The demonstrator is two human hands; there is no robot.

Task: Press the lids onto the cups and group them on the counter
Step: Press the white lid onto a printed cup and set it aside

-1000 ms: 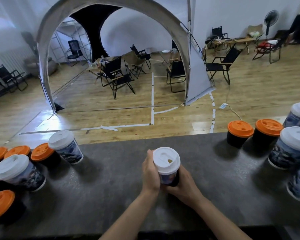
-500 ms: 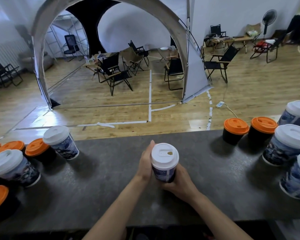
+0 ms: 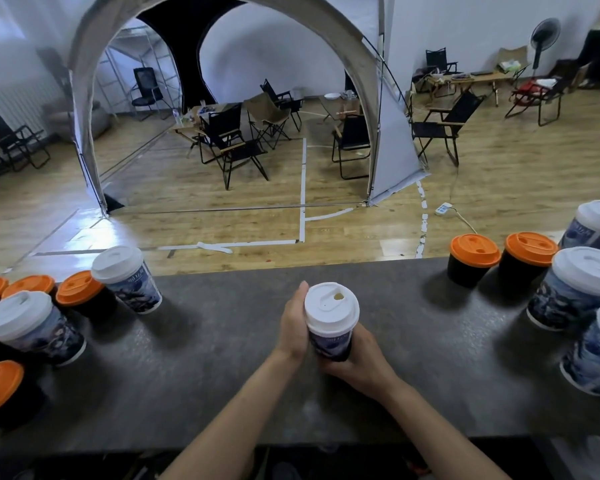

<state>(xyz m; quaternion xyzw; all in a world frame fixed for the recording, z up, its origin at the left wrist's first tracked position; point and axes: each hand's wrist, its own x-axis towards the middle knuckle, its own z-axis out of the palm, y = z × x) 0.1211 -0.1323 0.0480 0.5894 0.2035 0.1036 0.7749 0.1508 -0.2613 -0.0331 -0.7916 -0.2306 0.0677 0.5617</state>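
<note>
A blue printed paper cup [image 3: 330, 344] with a white lid [image 3: 331, 304] on it stands at the middle of the dark grey counter [image 3: 222, 375]. My left hand [image 3: 293, 322] lies against its left side and my right hand [image 3: 357, 363] wraps its lower right side. At the left stand two white-lidded blue cups [image 3: 127, 278] [image 3: 32, 327] and several orange-lidded black cups [image 3: 84, 294]. Two orange-lidded black cups [image 3: 471, 259] [image 3: 529, 258] and several white-lidded blue cups [image 3: 579, 289] stand at the right.
The counter's far edge [image 3: 326, 270] drops to a wooden floor with a grey arched tent, folding chairs and a power strip. The near edge [image 3: 291, 441] runs just under my forearms. Bare counter lies on both sides of the held cup.
The view has shifted slightly, so the cups sit a little differently in frame. Both hands stay on the middle cup, which has hardly moved.
</note>
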